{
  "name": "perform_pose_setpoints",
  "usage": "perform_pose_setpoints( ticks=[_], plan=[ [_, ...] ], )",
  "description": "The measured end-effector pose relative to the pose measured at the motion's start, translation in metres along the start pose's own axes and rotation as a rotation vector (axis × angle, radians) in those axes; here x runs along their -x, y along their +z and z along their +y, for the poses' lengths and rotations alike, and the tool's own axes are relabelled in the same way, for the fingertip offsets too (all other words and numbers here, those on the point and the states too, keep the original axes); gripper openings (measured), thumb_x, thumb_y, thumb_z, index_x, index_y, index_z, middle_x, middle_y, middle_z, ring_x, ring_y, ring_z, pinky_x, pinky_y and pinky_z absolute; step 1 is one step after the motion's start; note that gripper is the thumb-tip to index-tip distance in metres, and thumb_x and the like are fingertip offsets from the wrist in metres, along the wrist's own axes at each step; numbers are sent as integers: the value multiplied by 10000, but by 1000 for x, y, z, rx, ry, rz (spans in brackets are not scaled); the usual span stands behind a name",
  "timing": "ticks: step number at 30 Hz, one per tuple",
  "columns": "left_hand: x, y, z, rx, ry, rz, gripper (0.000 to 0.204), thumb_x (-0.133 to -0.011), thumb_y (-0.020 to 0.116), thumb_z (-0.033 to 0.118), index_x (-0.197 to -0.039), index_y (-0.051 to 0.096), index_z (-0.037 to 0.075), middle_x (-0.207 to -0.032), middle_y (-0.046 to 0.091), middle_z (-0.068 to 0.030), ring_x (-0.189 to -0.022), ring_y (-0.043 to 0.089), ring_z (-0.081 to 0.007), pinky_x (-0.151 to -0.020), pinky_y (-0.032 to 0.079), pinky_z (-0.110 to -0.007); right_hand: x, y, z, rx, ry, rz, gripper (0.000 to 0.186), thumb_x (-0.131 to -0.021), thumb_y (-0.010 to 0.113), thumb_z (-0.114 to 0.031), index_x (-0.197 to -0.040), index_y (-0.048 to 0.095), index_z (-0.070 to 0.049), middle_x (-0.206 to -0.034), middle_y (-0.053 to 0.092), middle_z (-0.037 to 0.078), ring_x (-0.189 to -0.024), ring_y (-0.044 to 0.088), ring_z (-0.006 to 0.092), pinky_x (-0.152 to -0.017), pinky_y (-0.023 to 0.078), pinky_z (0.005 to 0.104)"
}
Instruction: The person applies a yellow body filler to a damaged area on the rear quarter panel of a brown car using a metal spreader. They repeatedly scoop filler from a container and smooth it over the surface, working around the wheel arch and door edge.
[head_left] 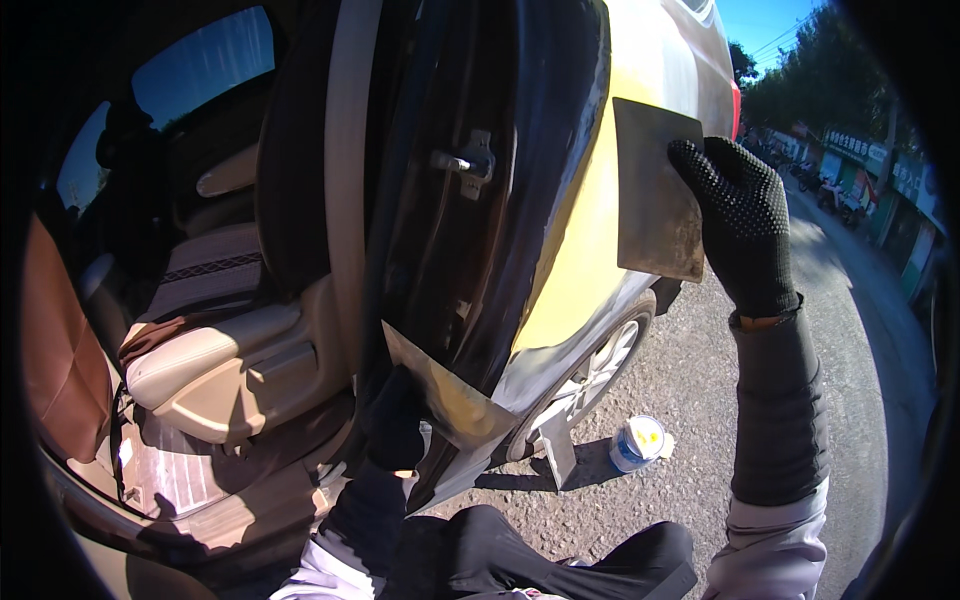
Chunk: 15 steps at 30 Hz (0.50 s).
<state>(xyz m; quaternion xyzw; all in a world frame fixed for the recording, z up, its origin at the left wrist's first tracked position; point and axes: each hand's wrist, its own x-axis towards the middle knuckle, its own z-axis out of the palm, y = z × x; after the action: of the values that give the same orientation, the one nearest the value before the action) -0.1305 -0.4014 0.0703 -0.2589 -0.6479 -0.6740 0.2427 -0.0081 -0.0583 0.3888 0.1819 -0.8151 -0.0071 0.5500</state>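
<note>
Toward the upper right of the frame, the right hand (742,225), in a black knit glove with small dots, grasps a flat, dull grey rectangular metal spreader blade (655,190) by its right edge, fingers curled over the top corner; the blade lies flat against the yellowish filler-coated rear panel of the car (580,240). In the lower middle of the frame, the left hand (395,420), also in a dark glove, is clenched on a second thin metal blade smeared with yellowish paste (445,390), which tilts up to the right in front of the dark edge of the open door frame (470,200). A metal door striker (465,162) sits on that frame, above centre. At the left of the frame the car's interior shows a beige seat with a patterned cushion (205,330). At lower right, the rear wheel with silver spokes (590,375) stands on the grey asphalt ground (720,380); just beside it, another small metal scraper (558,450) leans upright, and a small round blue-and-white tin with yellow content (638,442) rests on the asphalt near the wheel. The person's dark trousers fill the bottom edge.
</note>
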Motion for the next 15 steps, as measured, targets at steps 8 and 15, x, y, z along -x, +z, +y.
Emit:
perform_pose_setpoints(
  ticks=[8,15],
  plan=[
    [11,7,5,823,-307,108,478,-1024,617,115,-1478,511,7,-1242,657,-22,-1034,633,-125,-893,516,-267,-32,-8,31,355,-301,-16,285,-902,684,-20,-1170,746,-91,-1011,753,157,-847,749,311,-744,624,371],
    [8,11,10,442,-189,120,415,-1027,631,123,-1418,567,2,-1216,659,-30,-1020,631,-112,-884,510,-257,-42,-13,37,363,-346,-92,279,-930,679,-7,-1204,729,-33,-1050,747,170,-886,751,294,-783,614,336]
  ],
)
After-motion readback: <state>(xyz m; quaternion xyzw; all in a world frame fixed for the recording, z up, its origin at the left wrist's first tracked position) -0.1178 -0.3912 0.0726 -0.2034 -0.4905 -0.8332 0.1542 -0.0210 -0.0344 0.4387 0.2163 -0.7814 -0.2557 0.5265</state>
